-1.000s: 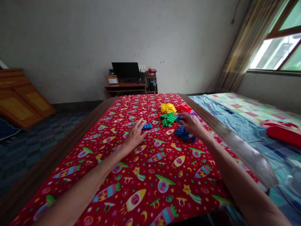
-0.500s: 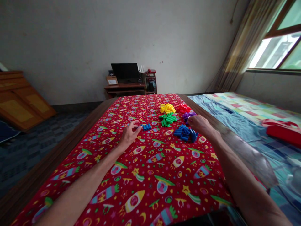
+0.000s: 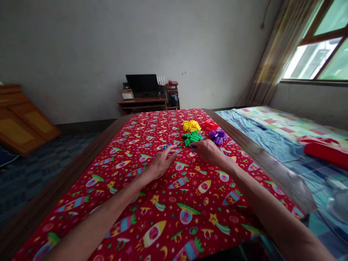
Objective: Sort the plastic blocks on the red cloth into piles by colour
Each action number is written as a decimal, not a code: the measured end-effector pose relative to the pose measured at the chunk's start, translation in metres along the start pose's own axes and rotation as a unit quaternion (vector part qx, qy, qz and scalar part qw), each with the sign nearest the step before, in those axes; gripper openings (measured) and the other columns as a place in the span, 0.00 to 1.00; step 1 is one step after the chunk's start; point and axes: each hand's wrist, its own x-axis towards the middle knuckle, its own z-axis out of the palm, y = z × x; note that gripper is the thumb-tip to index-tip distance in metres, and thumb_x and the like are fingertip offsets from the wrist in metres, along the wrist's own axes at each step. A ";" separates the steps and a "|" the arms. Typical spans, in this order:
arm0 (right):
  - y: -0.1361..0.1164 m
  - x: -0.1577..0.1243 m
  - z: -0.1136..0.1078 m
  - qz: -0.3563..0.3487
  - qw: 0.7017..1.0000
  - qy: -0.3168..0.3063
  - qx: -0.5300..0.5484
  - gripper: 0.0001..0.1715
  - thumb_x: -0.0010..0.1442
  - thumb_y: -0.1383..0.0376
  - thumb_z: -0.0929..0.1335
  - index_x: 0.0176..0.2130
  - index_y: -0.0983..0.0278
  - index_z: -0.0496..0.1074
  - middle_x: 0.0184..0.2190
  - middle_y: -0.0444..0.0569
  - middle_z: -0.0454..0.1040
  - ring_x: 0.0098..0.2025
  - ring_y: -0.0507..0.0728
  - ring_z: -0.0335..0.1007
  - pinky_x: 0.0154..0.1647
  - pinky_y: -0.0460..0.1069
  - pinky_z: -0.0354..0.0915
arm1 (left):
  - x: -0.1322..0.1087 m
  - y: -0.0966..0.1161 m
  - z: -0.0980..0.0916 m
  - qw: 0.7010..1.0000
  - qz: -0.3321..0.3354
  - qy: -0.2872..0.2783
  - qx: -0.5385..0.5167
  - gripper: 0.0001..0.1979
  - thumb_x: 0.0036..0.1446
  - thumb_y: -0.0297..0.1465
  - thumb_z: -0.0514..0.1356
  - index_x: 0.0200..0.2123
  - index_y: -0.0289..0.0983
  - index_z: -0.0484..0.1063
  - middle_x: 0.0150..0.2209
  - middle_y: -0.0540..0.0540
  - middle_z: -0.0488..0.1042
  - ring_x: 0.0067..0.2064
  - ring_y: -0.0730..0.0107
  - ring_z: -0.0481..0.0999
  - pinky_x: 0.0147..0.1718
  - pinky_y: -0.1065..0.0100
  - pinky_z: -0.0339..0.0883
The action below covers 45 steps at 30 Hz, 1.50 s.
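Blue pieces (image 3: 170, 146) under left hand (image 3: 162, 163), right hand (image 3: 208, 151) beside

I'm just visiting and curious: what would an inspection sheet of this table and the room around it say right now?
Surface: table with dark wooden rim, covered by red rocket-print cloth.
Things in hand: blue pieces peek out by left hand; right hand lies over more blue pieces, grip unclear.
Clutter: green pile, yellow pile, red pile, purple pile.
Hands: both bare, palms down, close together.
Cables: nothing seen.
Surroundings: desk with dark screen, bed with patchwork cover, curtained window, wooden panels.
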 end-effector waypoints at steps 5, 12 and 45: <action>0.033 -0.003 -0.018 0.175 0.970 -0.077 -0.149 0.22 0.66 0.69 0.56 0.42 0.68 0.77 0.37 0.61 0.78 0.39 0.61 0.75 0.37 0.49 0.64 | 0.005 -0.033 -0.015 0.957 0.100 0.089 0.258 0.22 0.62 0.37 0.51 0.57 0.35 0.66 0.61 0.37 0.64 0.64 0.52 0.59 0.62 0.49 0.53; 0.044 -0.007 -0.020 0.193 0.968 -0.097 -0.129 0.26 0.67 0.59 0.57 0.44 0.71 0.76 0.37 0.62 0.77 0.40 0.62 0.75 0.37 0.49 0.65 | 0.016 -0.060 -0.019 0.961 0.054 0.030 0.270 0.24 0.61 0.37 0.50 0.58 0.35 0.65 0.59 0.37 0.66 0.62 0.52 0.63 0.59 0.50 0.59; 0.089 -0.043 -0.016 0.097 0.989 -0.079 0.073 0.09 0.52 0.67 0.65 0.25 0.65 0.75 0.19 0.44 0.71 0.22 0.49 0.62 0.25 0.44 0.52 | 0.024 0.013 0.074 0.994 0.097 0.017 -0.056 0.14 0.53 0.24 0.62 0.44 0.38 0.73 0.43 0.45 0.72 0.38 0.68 0.77 0.35 0.64 0.76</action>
